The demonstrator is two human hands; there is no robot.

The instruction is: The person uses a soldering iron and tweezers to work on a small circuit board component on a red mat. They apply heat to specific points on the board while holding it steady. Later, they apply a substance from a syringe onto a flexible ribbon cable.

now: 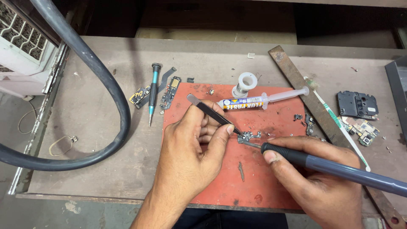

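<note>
My left hand [193, 144] grips black tweezers [210, 112], whose tips press down on a small dark circuit board piece [249, 136] lying on the red work mat [229, 182]. A grey-handled soldering iron [339, 169] sits in my right hand [322, 178], its metal tip touching the right side of that small board. Both hands rest low on the mat, close together around the board.
A flux syringe [258, 100] and a white solder spool [246, 82] lie at the mat's far edge. To the left are a screwdriver [153, 91] and board parts [142, 95]. A thick black hose [106, 80] loops on the left; a rusty metal bar [305, 97], toothbrush [339, 123] and phone parts [357, 105] lie on the right.
</note>
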